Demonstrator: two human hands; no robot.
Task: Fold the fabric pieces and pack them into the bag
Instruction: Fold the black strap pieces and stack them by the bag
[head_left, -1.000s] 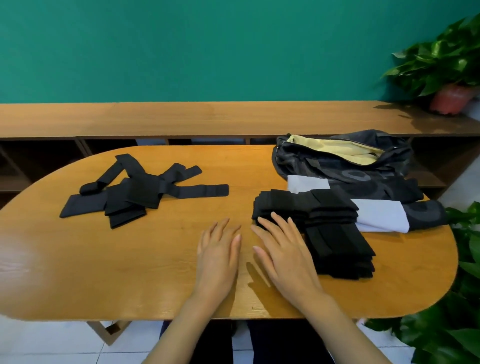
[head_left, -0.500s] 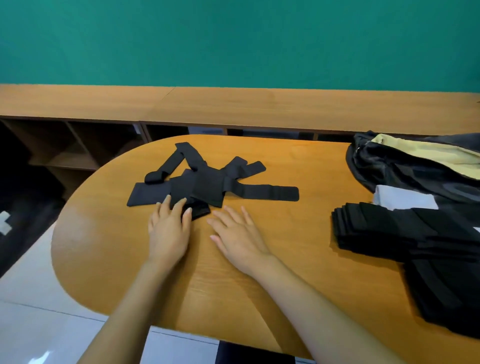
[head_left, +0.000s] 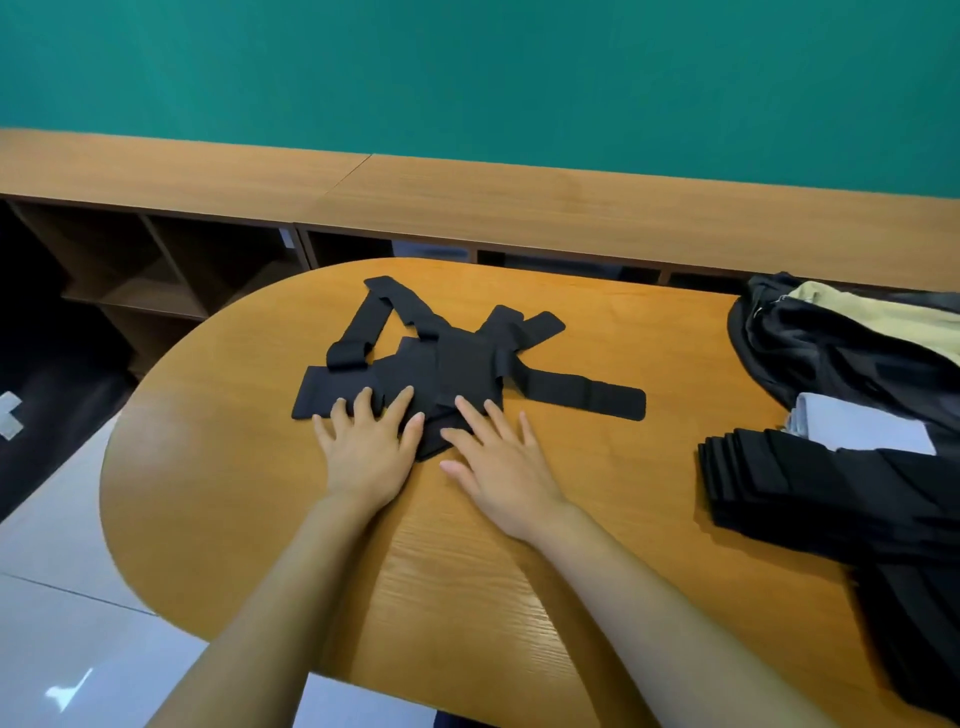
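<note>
A loose heap of black fabric pieces (head_left: 457, 364) lies spread on the wooden table (head_left: 519, 571), with strips sticking out in several directions. My left hand (head_left: 370, 448) lies flat with straight fingers, its fingertips on the heap's near left edge. My right hand (head_left: 498, 462) also lies flat, its fingers resting on the near edge of the heap. At the right sits a stack of folded black pieces (head_left: 810, 483). Behind it lies the dark bag (head_left: 831, 343), open, with a yellow lining showing.
A white folded cloth (head_left: 857, 428) lies between the bag and the stack. A long low wooden shelf unit (head_left: 467, 197) runs behind the table along the green wall. White floor tiles show at the lower left, past the table's rounded end.
The view swung left from the folded stack to the loose heap. Both hands moved left and forward, from the bare table near the stack onto the heap's near edge.
</note>
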